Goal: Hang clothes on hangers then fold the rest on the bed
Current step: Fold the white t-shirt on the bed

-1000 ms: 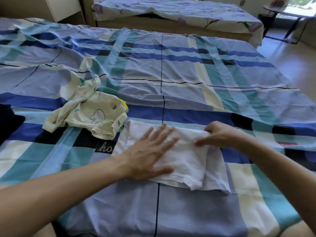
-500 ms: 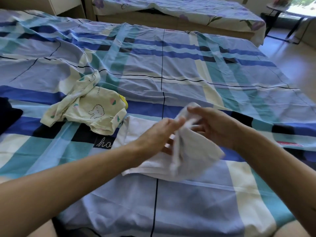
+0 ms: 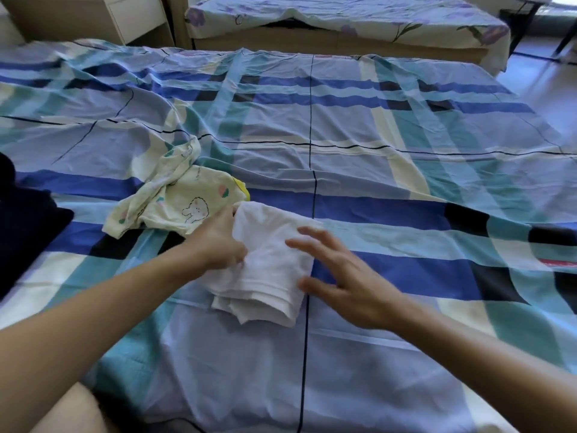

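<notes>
Folded white cloth (image 3: 271,260) lies near centre of the bed (image 3: 374,126). Left hand (image 3: 218,242) grasps its left edge. Right hand (image 3: 337,282) is released, fingers spread, at its right edge. Printed garment (image 3: 178,207) lies just left.

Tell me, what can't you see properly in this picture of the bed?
Head view:
- Dark garment: cut off by the left edge; its kind is unclear.
- Left hand: its fingers tuck against the white garment, so gripping or pressing is unclear.
- Right hand: motion-blurred; touching the white garment or hovering, cannot tell.
- Red label on the bedsheet: too small to read.
</notes>
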A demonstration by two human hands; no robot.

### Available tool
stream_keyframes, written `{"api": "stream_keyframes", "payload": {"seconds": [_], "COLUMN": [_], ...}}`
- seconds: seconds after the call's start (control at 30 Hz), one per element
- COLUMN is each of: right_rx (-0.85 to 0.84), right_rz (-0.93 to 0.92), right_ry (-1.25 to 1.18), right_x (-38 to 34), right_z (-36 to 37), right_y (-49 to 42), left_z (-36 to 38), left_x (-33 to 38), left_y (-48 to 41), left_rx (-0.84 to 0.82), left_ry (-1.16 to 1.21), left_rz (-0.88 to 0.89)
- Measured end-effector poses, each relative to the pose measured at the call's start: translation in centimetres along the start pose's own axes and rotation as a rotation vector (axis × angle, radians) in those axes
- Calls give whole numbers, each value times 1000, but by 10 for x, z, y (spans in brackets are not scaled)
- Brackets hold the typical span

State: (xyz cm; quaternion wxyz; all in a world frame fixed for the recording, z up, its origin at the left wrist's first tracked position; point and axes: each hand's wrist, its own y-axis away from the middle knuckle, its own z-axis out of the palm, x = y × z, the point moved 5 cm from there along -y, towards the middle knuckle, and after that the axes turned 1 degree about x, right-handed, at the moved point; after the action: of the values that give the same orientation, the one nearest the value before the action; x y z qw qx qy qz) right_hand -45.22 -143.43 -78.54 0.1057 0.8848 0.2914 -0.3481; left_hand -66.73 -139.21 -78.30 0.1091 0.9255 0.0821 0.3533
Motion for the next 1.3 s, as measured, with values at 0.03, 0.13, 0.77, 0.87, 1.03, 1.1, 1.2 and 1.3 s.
{"api": "stream_keyframes", "payload": {"seconds": [0.03, 0.13, 0.77, 0.87, 1.03, 1.1, 1.2, 1.3], "right_rx": [-24, -162, 210, 231, 168, 98, 148, 258], "right_rz": [-59, -61, 505, 561, 624, 608, 588, 499], "right_ry": [85, 351, -382, -540, -743, -737, -742, -815], "right_x": [-4, -2, 3, 8, 13, 9, 3, -5], "right_z": [9, 40, 19, 19, 19, 20, 21, 7], "right_y": [-1, -1, 1, 3, 2, -2, -5, -6], "left_z": [-1, 3, 38, 24, -2, -7, -18, -32], "left_x": [-4, 7, 38, 57, 73, 69, 66, 67], "left_y": [-2, 0, -33, -36, -26, -21, -12, -2], "left_rx": [44, 255, -125, -107, -158, -177, -171, -206], "left_ry": [-213, -551, -662, -663, -601, -543, -405, -204], "left_rz": [39, 346, 469, 466, 545, 578, 589, 595]}}
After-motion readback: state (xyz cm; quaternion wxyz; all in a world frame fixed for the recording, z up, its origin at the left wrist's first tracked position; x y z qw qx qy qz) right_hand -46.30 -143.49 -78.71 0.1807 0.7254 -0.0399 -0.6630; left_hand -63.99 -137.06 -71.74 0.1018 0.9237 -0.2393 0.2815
